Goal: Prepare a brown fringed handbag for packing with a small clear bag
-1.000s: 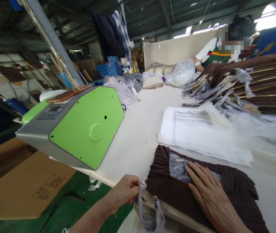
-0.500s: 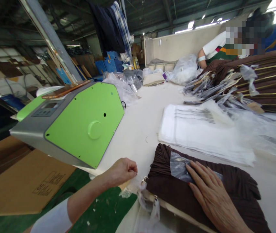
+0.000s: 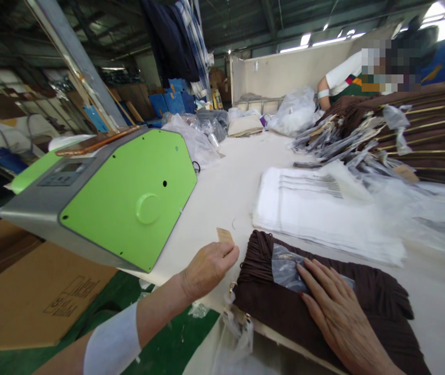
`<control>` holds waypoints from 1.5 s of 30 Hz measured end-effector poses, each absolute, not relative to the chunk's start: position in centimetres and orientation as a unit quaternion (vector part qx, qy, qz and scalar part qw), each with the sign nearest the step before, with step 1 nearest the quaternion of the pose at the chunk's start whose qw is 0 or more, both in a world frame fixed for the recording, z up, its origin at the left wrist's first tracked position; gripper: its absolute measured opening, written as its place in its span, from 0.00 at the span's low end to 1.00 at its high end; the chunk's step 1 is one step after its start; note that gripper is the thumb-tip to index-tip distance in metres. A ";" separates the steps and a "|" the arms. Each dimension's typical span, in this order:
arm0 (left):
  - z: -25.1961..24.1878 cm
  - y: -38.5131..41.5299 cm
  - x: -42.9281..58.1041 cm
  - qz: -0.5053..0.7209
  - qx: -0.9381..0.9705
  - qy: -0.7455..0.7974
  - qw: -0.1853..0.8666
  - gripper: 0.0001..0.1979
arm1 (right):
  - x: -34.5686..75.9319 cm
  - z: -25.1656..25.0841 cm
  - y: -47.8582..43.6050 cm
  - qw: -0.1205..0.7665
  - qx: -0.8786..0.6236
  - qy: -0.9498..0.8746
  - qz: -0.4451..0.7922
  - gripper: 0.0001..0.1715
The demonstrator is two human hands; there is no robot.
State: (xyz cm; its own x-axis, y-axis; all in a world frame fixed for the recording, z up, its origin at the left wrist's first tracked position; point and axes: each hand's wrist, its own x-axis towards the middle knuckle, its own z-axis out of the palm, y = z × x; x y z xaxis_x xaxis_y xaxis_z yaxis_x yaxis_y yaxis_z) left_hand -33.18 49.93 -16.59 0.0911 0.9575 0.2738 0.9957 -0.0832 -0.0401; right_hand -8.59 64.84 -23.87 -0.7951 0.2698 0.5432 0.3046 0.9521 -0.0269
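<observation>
Near the table's front edge lies a dark brown gathered bag (image 3: 269, 307) with metal rings at its left corner, wrapped in bits of clear plastic. My right hand (image 3: 335, 307) rests flat on it, fingers stretched over a piece of clear plastic film (image 3: 287, 268). Just left of the bag, my left hand (image 3: 217, 263) is closed, pinching a small tan paper tag (image 3: 224, 236) that sticks up above the fingers. Whether a string joins the tag to the bag cannot be made out.
A green and grey machine (image 3: 136, 203) stands at the left of the white table (image 3: 232, 179). White printed plastic bags (image 3: 300, 208) lie beyond the brown bag. A pile of brown bags (image 3: 433, 125) is at the right, with a co-worker (image 3: 335, 78) behind. A cardboard box (image 3: 62, 297) sits lower left.
My left hand has moved up and right from the table's edge, bringing the tan tag up above the tabletop. My right hand stays on the brown bag. The view has shifted slightly.
</observation>
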 end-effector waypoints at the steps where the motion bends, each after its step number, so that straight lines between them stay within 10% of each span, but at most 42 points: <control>1: -16.5 49.9 -33.2 -0.104 -0.729 -0.666 0.122 0.18 | -8.6 -23.9 64.8 0.282 -0.153 -0.947 -0.029 0.27; 7: -15.5 50.9 -30.1 -0.229 -0.796 -0.552 0.101 0.16 | -8.6 -23.8 64.7 0.268 -0.158 -0.950 -0.034 0.26; 25: -15.6 54.1 -28.4 -0.065 -0.899 -0.433 0.004 0.08 | -9.8 -21.3 64.1 0.231 -0.090 -0.967 -0.064 0.25; 31: -15.1 49.9 -30.3 -0.219 -0.737 -0.640 -0.006 0.10 | -9.8 -22.9 64.0 0.255 -0.092 -0.960 -0.069 0.24; 37: -19.6 43.9 -27.9 -0.321 -0.396 -0.821 -0.255 0.03 | -9.8 -22.7 64.0 0.272 -0.084 -0.957 -0.055 0.24; 45: -22.8 44.4 -24.2 -0.312 -0.318 -0.880 -0.163 0.04 | -9.8 -23.1 64.0 0.276 -0.077 -0.957 -0.054 0.24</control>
